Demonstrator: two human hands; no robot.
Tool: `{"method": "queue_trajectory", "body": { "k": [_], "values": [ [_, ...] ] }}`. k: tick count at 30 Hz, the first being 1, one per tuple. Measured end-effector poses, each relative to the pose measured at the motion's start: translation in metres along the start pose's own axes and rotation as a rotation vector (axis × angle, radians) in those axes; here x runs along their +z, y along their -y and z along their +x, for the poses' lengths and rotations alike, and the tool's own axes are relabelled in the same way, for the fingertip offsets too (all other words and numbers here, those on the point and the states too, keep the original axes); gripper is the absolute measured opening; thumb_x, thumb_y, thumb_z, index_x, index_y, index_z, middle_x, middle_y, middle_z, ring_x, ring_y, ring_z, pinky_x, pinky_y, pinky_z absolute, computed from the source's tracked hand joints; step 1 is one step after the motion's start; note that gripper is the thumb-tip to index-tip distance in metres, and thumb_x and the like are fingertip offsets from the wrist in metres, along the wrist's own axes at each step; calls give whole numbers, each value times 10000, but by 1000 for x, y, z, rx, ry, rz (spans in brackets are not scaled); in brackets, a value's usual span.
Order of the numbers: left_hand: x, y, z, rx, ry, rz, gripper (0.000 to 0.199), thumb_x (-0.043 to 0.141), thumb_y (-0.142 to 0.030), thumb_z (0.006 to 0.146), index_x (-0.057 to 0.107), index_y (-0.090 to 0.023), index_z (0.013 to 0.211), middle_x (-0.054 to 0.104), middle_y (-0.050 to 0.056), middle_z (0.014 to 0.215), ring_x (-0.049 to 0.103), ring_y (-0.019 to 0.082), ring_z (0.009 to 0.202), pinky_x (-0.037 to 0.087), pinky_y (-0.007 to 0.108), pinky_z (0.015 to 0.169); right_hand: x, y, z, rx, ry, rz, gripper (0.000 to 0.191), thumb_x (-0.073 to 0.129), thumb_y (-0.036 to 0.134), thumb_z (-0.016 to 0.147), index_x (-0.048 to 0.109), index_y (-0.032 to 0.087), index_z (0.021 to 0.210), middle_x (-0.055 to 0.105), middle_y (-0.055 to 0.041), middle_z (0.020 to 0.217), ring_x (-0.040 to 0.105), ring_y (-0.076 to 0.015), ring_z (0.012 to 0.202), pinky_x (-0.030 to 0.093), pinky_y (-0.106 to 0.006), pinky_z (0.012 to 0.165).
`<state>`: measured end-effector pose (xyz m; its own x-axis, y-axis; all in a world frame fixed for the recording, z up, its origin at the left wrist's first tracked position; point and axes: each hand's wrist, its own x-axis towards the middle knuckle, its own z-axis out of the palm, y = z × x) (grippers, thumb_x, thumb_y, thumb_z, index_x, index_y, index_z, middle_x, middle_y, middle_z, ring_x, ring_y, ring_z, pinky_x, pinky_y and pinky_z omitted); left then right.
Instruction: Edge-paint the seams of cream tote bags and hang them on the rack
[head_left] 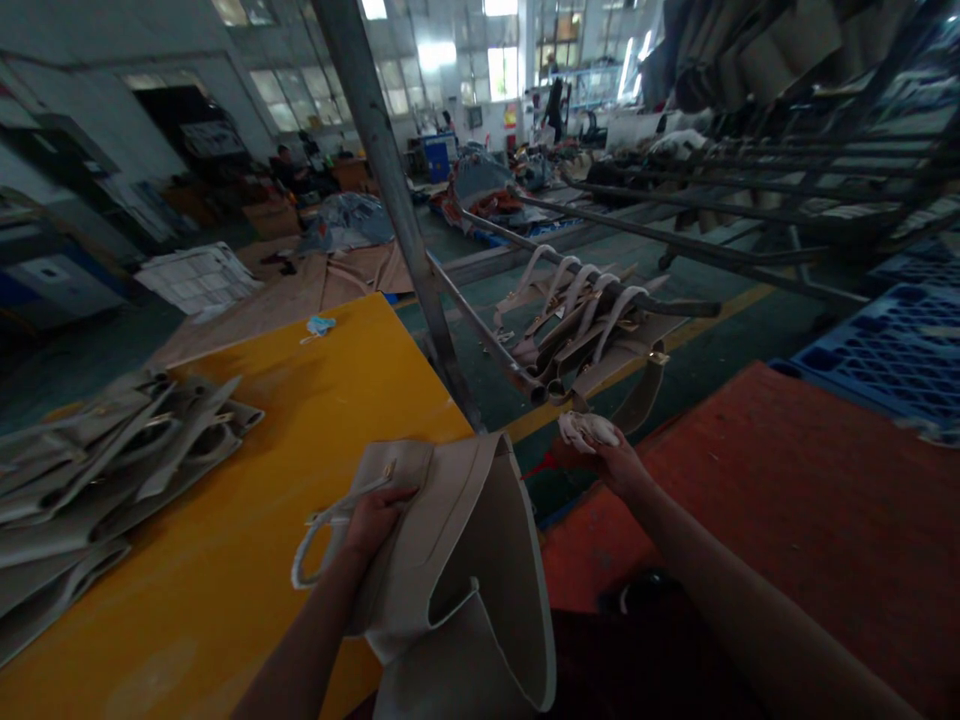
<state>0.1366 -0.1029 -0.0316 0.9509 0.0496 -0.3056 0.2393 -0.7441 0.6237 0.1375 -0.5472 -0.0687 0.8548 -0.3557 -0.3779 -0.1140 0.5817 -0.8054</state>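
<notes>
A beige handbag (450, 500) with a looped handle (304, 560) lies tilted at the edge of the yellow table (300, 400), its open mouth facing me. My left hand (375, 520) grips the bag's front near the handle, fingers closed over a strap or flap edge. My right hand (622, 468) is raised to the right of the bag, closed on a crumpled whitish cloth (589, 432). Something thin and red (541, 465) shows just left of that hand; I cannot make out what it is.
More beige bag pieces (112, 460) are piled at the table's left. Several bags (592, 320) hang by their handles from a metal rack (409, 200) ahead. A blue mask-like item (321, 326) lies on the table. At right are a red surface (750, 500) and a blue plastic pallet (892, 350).
</notes>
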Motion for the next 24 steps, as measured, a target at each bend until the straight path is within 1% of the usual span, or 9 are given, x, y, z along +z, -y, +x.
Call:
{"method": "queue_trajectory", "body": {
  "k": [3,5,7,9,11,14,16,20,24],
  "values": [
    [0,-1,0,-1,-3,7,588,587,57,745,927,-241,1122,885,35,1229,832,301,1252,582,418,1220,-8,-2,-7,22,22,-10,733,1091,230,420,703,305,1037,843,14,975,820,-271,843,683,-335,624],
    [0,-2,0,-1,-8,11,592,594,65,746,928,-253,1118,881,31,1242,821,297,1277,567,410,1236,-16,-4,-11,23,35,-22,703,1091,239,443,702,307,1023,839,20,965,816,-255,821,680,-324,624],
    [0,-4,0,-2,-8,14,598,600,65,751,926,-268,1126,883,20,1239,820,293,1279,563,408,1240,-25,-6,-15,21,64,-42,675,1083,221,468,707,310,1022,840,17,975,820,-249,838,686,-320,650],
    [0,-5,-1,-5,-5,18,599,601,59,764,923,-266,1151,885,24,1231,819,302,1280,560,426,1246,-34,-7,-20,32,101,-61,672,1073,190,471,732,307,1038,846,1,1004,824,-254,873,695,-326,676],
    [0,-6,-1,-10,-12,23,580,599,48,783,919,-242,1169,874,52,1259,813,322,1292,559,450,1249,-41,-8,-27,46,122,-66,679,1065,175,458,759,297,1051,853,-20,1040,824,-262,895,702,-336,684],
    [-1,-8,-3,-13,-27,22,538,618,30,794,925,-236,1146,863,73,1288,816,332,1285,577,450,1227,-48,-10,-39,37,162,-74,657,1063,202,480,777,292,1065,862,-54,1108,826,-290,948,713,-369,712],
    [-2,-10,-4,-8,-30,16,534,639,23,778,931,-259,1125,874,52,1261,826,322,1260,593,427,1206,-52,-10,-48,33,184,-79,639,1072,228,499,784,296,1066,864,-68,1132,829,-309,986,721,-395,749],
    [-1,-11,-4,-10,-34,16,554,649,21,728,937,-274,1100,897,30,1194,837,322,1223,604,413,1188,-61,-11,-66,79,177,-88,656,1103,263,499,811,308,1086,867,-66,1171,832,-317,1026,729,-404,776],
    [2,-7,-2,-20,-37,21,591,633,13,744,923,-257,1182,891,44,1235,835,320,1222,612,413,1169,-74,-12,-82,132,188,-134,676,1129,308,531,817,314,1131,868,-75,1194,835,-335,1047,740,-441,796]
  ]
}}
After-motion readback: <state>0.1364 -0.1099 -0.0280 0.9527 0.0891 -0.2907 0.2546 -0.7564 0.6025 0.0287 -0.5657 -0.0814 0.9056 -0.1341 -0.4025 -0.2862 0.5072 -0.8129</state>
